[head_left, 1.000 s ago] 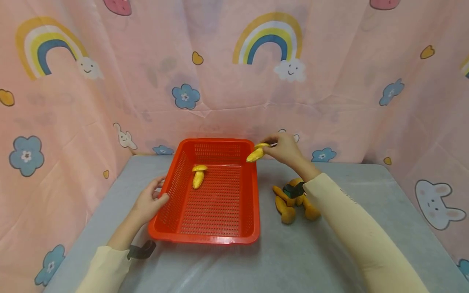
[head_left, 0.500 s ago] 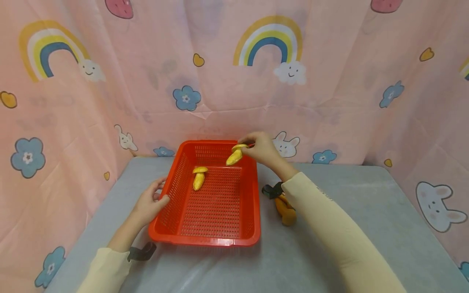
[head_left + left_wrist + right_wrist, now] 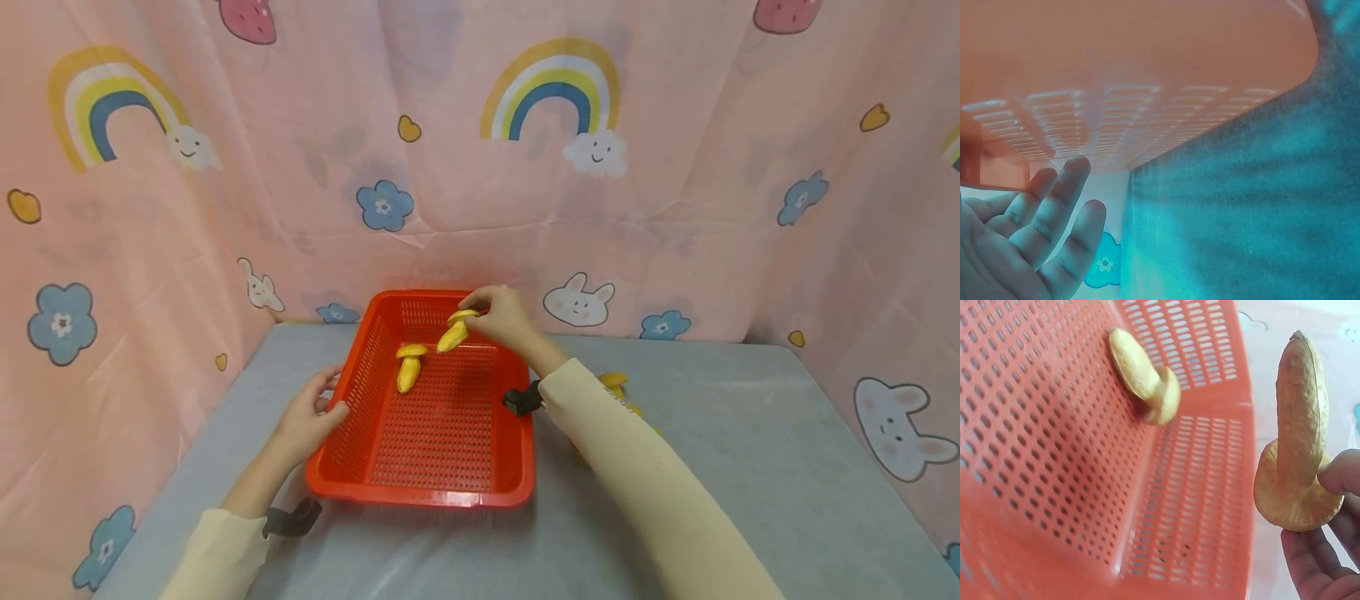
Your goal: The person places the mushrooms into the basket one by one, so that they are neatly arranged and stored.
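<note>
A red perforated plastic basket (image 3: 420, 497) stands on the table, with one yellow mushroom (image 3: 408, 373) lying near its far left inside. Over the basket's far right part, my right hand (image 3: 506, 321) pinches a second yellow mushroom (image 3: 453, 335) by its cap. In the right wrist view that mushroom (image 3: 1300, 412) has its cap between thumb and fingers, its stem pointing away from the hand. My left hand (image 3: 303, 421) is at the basket's left side, thumb at the rim. The left wrist view shows its fingers (image 3: 1063, 200) fairly straight beside the outer wall; the thumb is hidden there.
More yellow mushrooms (image 3: 613, 381) lie on the grey table (image 3: 735, 433) right of the basket, mostly hidden behind my right sleeve (image 3: 637, 467). A pink patterned curtain (image 3: 480, 192) hangs behind the table and along its sides.
My right hand has carried the pinched mushroom leftward from the basket's right rim to over its inside. The left hand has stayed at the basket's left side.
</note>
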A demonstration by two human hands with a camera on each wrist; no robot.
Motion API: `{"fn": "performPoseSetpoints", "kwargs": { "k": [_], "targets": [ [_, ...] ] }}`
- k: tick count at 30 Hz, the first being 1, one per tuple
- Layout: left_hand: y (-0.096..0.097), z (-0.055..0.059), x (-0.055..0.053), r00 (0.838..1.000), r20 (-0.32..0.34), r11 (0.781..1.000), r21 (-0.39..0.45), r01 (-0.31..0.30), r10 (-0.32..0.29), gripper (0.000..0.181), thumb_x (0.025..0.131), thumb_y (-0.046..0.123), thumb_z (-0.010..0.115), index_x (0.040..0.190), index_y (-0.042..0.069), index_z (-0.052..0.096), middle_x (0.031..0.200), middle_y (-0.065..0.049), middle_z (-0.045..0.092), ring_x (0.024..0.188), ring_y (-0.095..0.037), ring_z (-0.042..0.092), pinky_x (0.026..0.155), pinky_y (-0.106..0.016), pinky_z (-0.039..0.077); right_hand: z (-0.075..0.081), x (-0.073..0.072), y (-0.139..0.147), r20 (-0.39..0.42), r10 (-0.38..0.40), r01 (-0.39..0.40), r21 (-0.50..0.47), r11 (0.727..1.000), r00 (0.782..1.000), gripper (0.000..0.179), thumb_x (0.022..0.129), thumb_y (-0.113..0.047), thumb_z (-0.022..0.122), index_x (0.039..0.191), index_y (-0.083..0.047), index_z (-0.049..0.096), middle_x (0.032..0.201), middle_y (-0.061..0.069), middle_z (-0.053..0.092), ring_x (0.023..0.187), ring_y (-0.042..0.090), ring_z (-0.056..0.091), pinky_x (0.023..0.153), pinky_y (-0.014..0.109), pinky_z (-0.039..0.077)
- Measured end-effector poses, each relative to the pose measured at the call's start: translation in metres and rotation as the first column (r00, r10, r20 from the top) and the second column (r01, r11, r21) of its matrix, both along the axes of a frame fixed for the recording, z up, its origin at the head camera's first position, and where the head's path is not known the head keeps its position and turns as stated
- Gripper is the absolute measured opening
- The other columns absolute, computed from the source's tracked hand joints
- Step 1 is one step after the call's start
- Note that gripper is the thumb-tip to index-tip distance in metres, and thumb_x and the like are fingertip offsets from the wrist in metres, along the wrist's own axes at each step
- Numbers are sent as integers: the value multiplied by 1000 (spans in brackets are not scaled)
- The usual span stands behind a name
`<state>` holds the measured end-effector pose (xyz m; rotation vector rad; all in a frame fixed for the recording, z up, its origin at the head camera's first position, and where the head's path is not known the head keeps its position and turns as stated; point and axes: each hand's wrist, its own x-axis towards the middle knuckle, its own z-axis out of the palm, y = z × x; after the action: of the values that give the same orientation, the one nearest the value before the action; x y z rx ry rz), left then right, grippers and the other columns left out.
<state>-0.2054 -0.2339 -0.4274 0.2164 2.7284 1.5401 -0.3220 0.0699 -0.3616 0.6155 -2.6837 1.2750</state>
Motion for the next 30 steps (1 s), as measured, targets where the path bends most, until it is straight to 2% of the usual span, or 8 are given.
{"fn": "performPoseSetpoints", "kwargs": {
  "k": [11,20,30],
  "targets": [
    [1,4,2,1000,-18,1000,-10,7,-7,60,91,7,53,146,-2,31,126,-27,48,84,-19,64,70,-34,60,-19,-5,-26,85,6,-3,-41,999,996,21,82,-5,65,101,-4,74,99,9,72,87,20,65,70,24,54],
    [0,2,1,1000,-8,1000,-21,-7,7,60,91,7,54,146,0,32,127,-25,48,88,-25,64,71,-34,59,-35,-9,-40,171,4,9,-75,997,985,21,83,-4,65,103,-3,73,101,11,71,87,21,64,69,25,55],
    [1,2,0,1000,2,1000,-5,-3,3,61,90,6,54,147,-1,31,126,-25,48,91,-27,65,71,-35,60,-47,-18,-43,164,33,-42,48,998,986,21,82,-1,66,101,-3,73,100,10,71,89,22,64,76,30,56]
  ]
}}
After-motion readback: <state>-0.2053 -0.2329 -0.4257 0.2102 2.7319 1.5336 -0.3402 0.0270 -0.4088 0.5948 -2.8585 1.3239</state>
